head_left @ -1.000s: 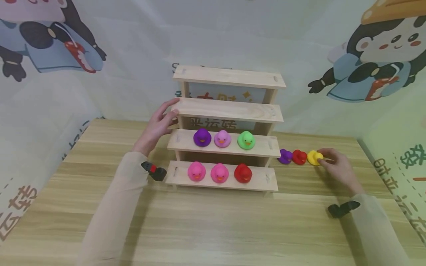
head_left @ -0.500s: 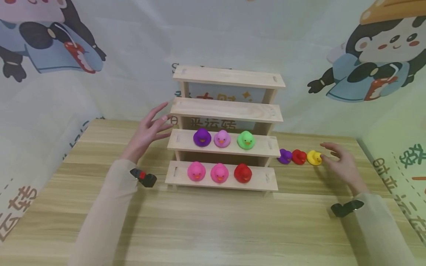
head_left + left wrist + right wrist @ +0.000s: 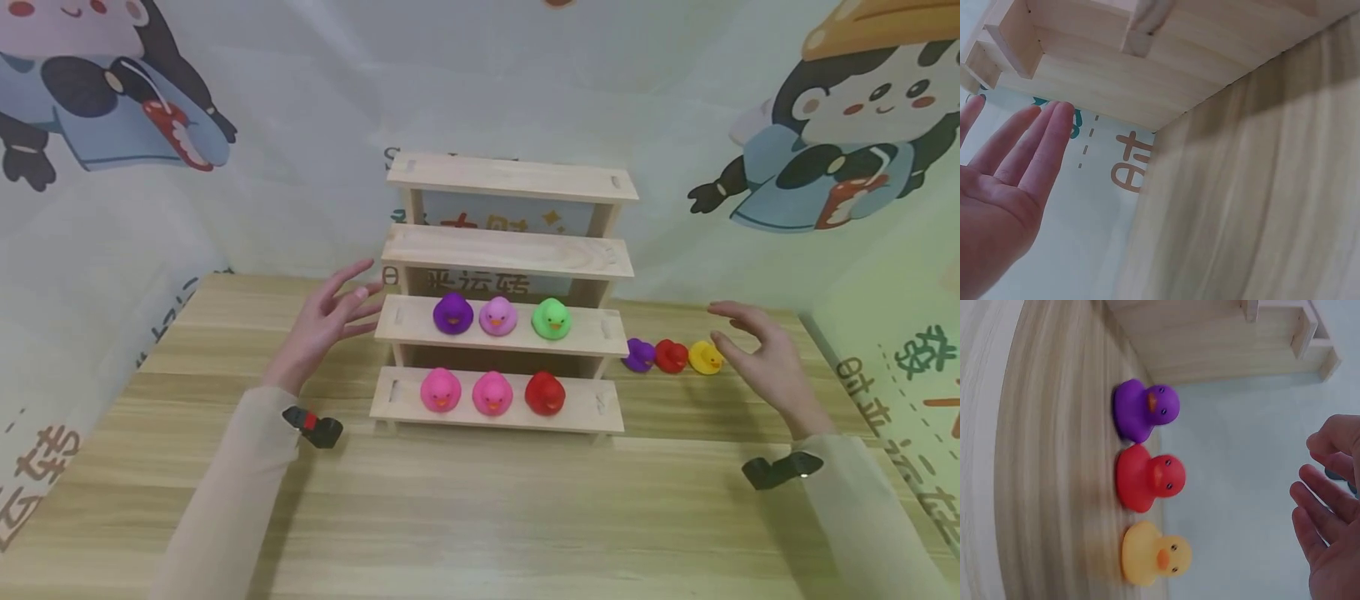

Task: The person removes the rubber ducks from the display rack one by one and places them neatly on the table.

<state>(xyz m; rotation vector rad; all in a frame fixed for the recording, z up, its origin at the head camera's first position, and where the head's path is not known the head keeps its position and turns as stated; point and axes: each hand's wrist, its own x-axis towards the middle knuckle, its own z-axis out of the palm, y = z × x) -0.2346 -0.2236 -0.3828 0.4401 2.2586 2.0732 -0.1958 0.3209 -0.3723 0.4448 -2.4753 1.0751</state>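
Observation:
My left hand (image 3: 318, 329) hovers beside the left end of a four-step wooden shelf (image 3: 510, 252), fingers extended and holding nothing; the left wrist view shows its open palm near the shelf's side panel (image 3: 1116, 81). To the right of the shelf, a purple duck (image 3: 640, 355), a red duck (image 3: 671, 356) and a yellow duck (image 3: 706, 357) sit in a row on the table. My right hand (image 3: 768, 362) is raised just right of the yellow duck, fingers loosely bent. In the right wrist view that hand is apart from all three ducks.
On the second step from the bottom stand a purple duck (image 3: 453, 314), a light pink duck (image 3: 498, 317) and a green duck (image 3: 551, 319). Below them are two pink ducks (image 3: 440, 390) and a red duck (image 3: 545, 393). A printed backdrop (image 3: 300, 125) rises behind the wooden table (image 3: 465, 517).
My left hand has let go of the shelf's third step and moved left and down. My right hand has released the yellow duck and drawn back to the right.

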